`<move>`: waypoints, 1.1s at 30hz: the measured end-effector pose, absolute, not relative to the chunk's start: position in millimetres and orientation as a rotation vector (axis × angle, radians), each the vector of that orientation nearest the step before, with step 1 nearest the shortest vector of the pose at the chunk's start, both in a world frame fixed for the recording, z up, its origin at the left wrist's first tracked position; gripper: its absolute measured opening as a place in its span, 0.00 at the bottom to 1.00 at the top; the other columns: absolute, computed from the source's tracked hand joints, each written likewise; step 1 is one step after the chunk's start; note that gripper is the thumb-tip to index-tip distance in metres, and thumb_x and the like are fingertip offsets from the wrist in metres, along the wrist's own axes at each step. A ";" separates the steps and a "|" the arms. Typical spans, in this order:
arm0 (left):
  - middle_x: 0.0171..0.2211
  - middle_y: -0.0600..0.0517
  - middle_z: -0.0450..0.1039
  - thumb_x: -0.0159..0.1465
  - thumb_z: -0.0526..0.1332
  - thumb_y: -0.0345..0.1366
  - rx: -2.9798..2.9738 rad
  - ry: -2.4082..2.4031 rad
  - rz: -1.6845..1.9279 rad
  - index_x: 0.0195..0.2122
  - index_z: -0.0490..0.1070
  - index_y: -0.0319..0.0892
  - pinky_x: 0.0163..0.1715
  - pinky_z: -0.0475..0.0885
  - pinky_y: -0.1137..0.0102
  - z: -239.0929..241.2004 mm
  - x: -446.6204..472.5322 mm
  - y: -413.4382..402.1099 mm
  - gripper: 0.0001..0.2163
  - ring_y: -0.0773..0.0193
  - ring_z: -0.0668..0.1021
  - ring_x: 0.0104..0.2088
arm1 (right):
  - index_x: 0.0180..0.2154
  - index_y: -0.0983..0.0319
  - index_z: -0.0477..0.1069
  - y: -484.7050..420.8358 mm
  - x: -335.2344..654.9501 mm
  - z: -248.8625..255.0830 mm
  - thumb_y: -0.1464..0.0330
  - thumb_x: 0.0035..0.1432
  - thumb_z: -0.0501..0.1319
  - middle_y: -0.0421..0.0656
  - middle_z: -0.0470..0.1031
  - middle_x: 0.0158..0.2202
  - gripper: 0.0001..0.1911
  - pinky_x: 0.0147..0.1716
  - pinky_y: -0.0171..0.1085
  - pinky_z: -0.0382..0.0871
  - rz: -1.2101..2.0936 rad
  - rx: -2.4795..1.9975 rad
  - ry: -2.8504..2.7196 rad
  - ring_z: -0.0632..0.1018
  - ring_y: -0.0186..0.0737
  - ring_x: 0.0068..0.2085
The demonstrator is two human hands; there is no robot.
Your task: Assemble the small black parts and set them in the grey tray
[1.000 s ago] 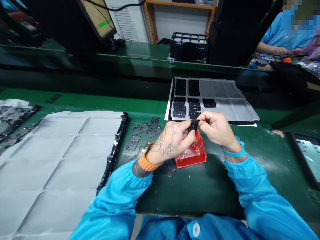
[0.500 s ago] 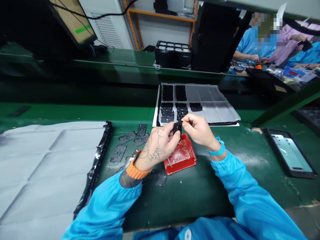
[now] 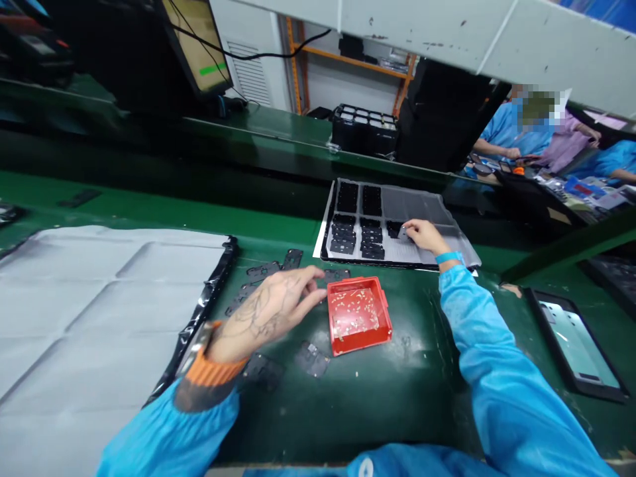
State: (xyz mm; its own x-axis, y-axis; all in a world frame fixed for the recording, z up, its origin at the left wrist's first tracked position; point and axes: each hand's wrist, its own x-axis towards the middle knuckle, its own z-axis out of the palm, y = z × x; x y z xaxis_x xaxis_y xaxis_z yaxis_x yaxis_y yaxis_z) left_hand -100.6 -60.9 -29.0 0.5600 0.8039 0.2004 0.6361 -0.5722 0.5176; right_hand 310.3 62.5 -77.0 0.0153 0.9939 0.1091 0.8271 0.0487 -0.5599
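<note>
My left hand [image 3: 268, 311] hovers flat and open over the green table, fingers stretched toward several flat dark metal plates [image 3: 271, 270] and the red tray [image 3: 358, 315] of tiny screws. My right hand [image 3: 419, 234] is stretched forward onto the grey compartment tray [image 3: 437, 212]. Its fingers pinch a small black part [image 3: 401, 231] at the stack of black parts [image 3: 358, 232]. Two more dark plates [image 3: 312, 358] lie near my left wrist.
A large grey sheet on black film [image 3: 99, 298] covers the left side. A framed panel [image 3: 576, 331] lies at right. A black crate [image 3: 365, 129] stands on the far ledge, a monitor [image 3: 199, 40] at the back left. Other people in blue sit at far right [image 3: 521, 132].
My hands were together holding a small black part above the red tray. Now they have parted: the right carried the part to the grey tray, and the left dropped empty toward the plates.
</note>
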 end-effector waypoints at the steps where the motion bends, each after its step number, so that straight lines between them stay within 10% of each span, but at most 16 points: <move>1: 0.37 0.50 0.82 0.72 0.55 0.47 2.393 1.194 0.581 0.51 0.73 0.44 0.39 0.77 0.64 -38.1 -108.0 -68.8 0.15 0.58 0.83 0.34 | 0.41 0.66 0.77 68.6 309.1 -83.7 0.67 0.65 0.63 0.45 0.80 0.35 0.09 0.42 0.42 0.74 0.470 -1.842 -1.902 0.79 0.40 0.36; 8: 0.35 0.51 0.84 0.71 0.55 0.44 2.147 1.286 0.650 0.45 0.76 0.44 0.37 0.79 0.68 -98.2 -122.8 -109.3 0.13 0.60 0.85 0.33 | 0.53 0.63 0.74 79.2 303.2 -112.3 0.60 0.69 0.64 0.48 0.76 0.54 0.16 0.54 0.52 0.76 0.420 -1.897 -2.083 0.79 0.47 0.53; 33: 0.31 0.51 0.83 0.71 0.55 0.43 2.059 1.306 0.749 0.43 0.78 0.42 0.35 0.80 0.69 -105.8 -116.7 -107.5 0.14 0.61 0.83 0.30 | 0.56 0.61 0.72 82.6 312.2 -121.4 0.60 0.70 0.63 0.49 0.73 0.59 0.18 0.56 0.53 0.75 -0.025 -2.085 -2.232 0.77 0.48 0.56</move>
State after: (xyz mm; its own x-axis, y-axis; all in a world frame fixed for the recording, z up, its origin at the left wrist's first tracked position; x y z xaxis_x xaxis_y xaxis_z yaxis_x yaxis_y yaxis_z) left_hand -116.7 -107.5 -105.8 0.3621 0.9202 0.1489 0.5933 -0.3507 0.7245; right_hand 312.2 82.6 -121.4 -0.0658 0.9950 0.0750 0.9964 0.0695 -0.0476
